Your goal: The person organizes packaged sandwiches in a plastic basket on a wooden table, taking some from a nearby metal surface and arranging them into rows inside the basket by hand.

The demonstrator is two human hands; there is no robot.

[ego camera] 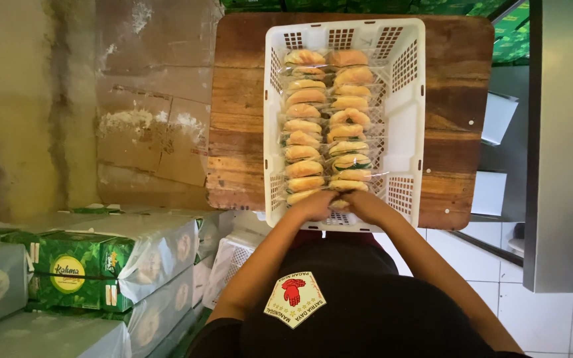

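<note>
Lower centre of the frame, our left hand (313,207) and right hand (365,204) pinch one wrapped bun (338,203) together, ending two rows running up the white crate (409,119).

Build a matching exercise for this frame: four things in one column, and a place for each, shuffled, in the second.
Things:
1. white plastic crate
2. wrapped buns
3. green cartons
4. hands

Places:
A. stacked at lower left, wrapped in clear film
B. on the wooden table
C. at the crate's near end, meeting over the nearest buns
D. packed in two rows inside the crate

Pairs: 1-B, 2-D, 3-A, 4-C
</note>
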